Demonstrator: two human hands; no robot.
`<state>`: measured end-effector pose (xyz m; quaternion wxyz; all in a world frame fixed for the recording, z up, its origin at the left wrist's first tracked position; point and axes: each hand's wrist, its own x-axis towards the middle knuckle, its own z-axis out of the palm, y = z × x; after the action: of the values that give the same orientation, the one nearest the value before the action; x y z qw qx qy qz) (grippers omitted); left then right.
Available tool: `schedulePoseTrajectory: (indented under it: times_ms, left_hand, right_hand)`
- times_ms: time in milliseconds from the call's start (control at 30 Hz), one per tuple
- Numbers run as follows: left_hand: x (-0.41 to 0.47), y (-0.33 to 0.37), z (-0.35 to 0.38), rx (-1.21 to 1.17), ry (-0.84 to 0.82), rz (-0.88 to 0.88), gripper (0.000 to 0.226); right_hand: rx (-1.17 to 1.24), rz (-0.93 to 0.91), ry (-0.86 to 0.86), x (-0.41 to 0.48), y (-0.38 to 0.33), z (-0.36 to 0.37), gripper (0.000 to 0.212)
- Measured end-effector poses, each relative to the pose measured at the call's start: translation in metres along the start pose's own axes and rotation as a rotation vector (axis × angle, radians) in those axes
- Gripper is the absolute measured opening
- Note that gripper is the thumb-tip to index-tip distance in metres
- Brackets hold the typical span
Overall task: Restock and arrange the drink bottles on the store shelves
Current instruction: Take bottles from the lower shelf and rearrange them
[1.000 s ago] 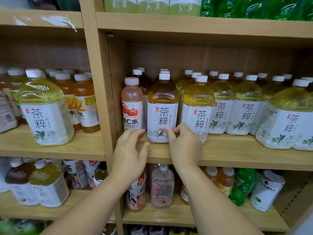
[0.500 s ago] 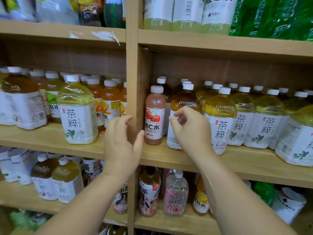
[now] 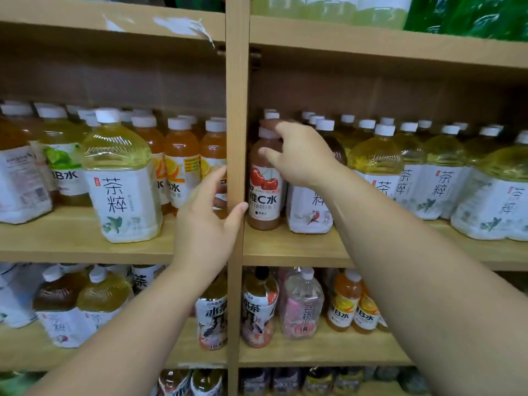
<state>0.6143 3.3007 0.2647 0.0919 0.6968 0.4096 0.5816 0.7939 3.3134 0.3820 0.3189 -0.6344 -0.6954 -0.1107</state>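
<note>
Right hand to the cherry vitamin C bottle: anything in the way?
Nothing visible. The right hand is at the cherry vitamin C bottle, index finger over its cap, thumb in front of its shoulder; blur hides whether it grips. The wooden upright stands just left of the bottle, with the left hand open at it.

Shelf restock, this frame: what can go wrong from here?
1. The right hand grips the cherry vitamin C bottle high, at cap and shoulder. Its base may swing on lifting and knock the bird-label tea bottle standing close beside it.
2. The left hand straddles the upright post, with its fingers near the orange bottles. A careless nudge could topple one.
</note>
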Motion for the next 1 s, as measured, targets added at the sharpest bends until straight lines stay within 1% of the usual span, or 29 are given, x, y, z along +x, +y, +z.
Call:
schedulePoseTrajectory:
  times_ms: [167, 267, 367, 467, 533, 600, 667, 733, 800, 900, 1000]
  left_hand:
    - [-0.001, -0.009, 0.002, -0.036, -0.041, 0.032, 0.070]
    - [0.002, -0.014, 0.003, -0.049, -0.051, 0.039, 0.069]
    - [0.003, -0.013, 0.004, -0.056, -0.072, 0.029, 0.069]
    - [0.000, -0.013, 0.002, -0.113, -0.088, 0.003, 0.067]
    - [-0.006, -0.011, -0.002, -0.165, -0.070, -0.012, 0.062]
    - [-0.012, -0.007, -0.007, -0.195, -0.042, 0.015, 0.059]
    - [-0.018, 0.000, -0.013, -0.211, -0.037, 0.035, 0.053]
    - [-0.027, 0.011, -0.018, -0.236, -0.082, 0.038, 0.049]
    - [-0.039, 0.023, -0.021, -0.279, -0.198, 0.020, 0.050]
    - [-0.061, 0.035, -0.027, -0.342, -0.381, -0.027, 0.059]
    - [-0.084, 0.038, -0.034, -0.372, -0.431, -0.058, 0.055]
  right_hand:
    - [0.133, 0.006, 0.093, -0.010, -0.001, 0.002, 0.036]
    - [0.212, 0.009, 0.160, -0.023, -0.001, 0.000, 0.017]
    - [0.258, 0.021, 0.207, -0.039, -0.003, -0.006, 0.016]
    - [0.339, 0.024, 0.250, -0.061, -0.003, -0.010, 0.014]
    - [0.420, 0.038, 0.289, -0.074, -0.001, -0.016, 0.014]
    - [0.485, 0.032, 0.309, -0.085, -0.001, -0.025, 0.015]
    - [0.544, 0.001, 0.293, -0.097, -0.001, -0.036, 0.017]
    - [0.598, -0.062, 0.261, -0.111, -0.003, -0.045, 0.017]
    - [0.653, -0.110, 0.218, -0.126, -0.006, -0.051, 0.017]
    - [0.708, -0.133, 0.138, -0.143, -0.008, -0.053, 0.017]
    - [0.821, -0.136, 0.047, -0.161, -0.012, -0.042, 0.015]
